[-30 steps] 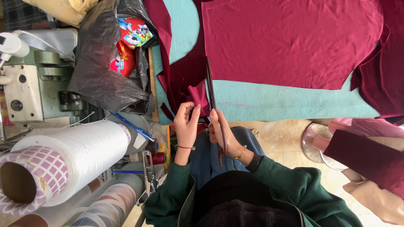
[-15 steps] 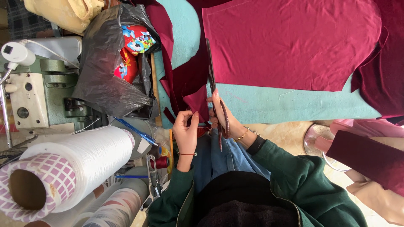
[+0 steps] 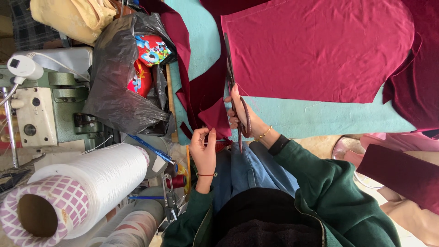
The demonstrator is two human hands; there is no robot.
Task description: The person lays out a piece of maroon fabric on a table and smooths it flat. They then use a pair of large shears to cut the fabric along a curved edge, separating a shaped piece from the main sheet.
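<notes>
Since a sec ago the right hand (image 3: 240, 120) w/ the scissors (image 3: 234, 87) has pushed further along the edge of the big maroon fabric panel (image 3: 315, 50); the blades now reach well up the panel's side, so the cut looks to be progressing along that edge. Right grip is closed thru the scissor handles, blades look near together. Left hand (image 3: 203, 151) has shifted a bit too: its grip is pinched on the small maroon offcut flap (image 3: 216, 120), holding it taut just beside the blades. The panel lies flat on the teal bench (image 3: 292, 116), w/ more maroon pieces at the far right and along the left edge. Packages etc.: a black plastic bag (image 3: 119, 82) sits left of the bench, open at the top, w/ a bright red-blue-yellow printed packet (image 3: 148, 50) showing inside. A big white thread cone (image 3: 87, 187) w/ a pink-checked end lies at lower left, and a green-grey sewing machine (image 3: 43, 114) stands behind it. A yellowish cloth bundle (image 3: 75, 16) is at the top left. No readable signs.
</notes>
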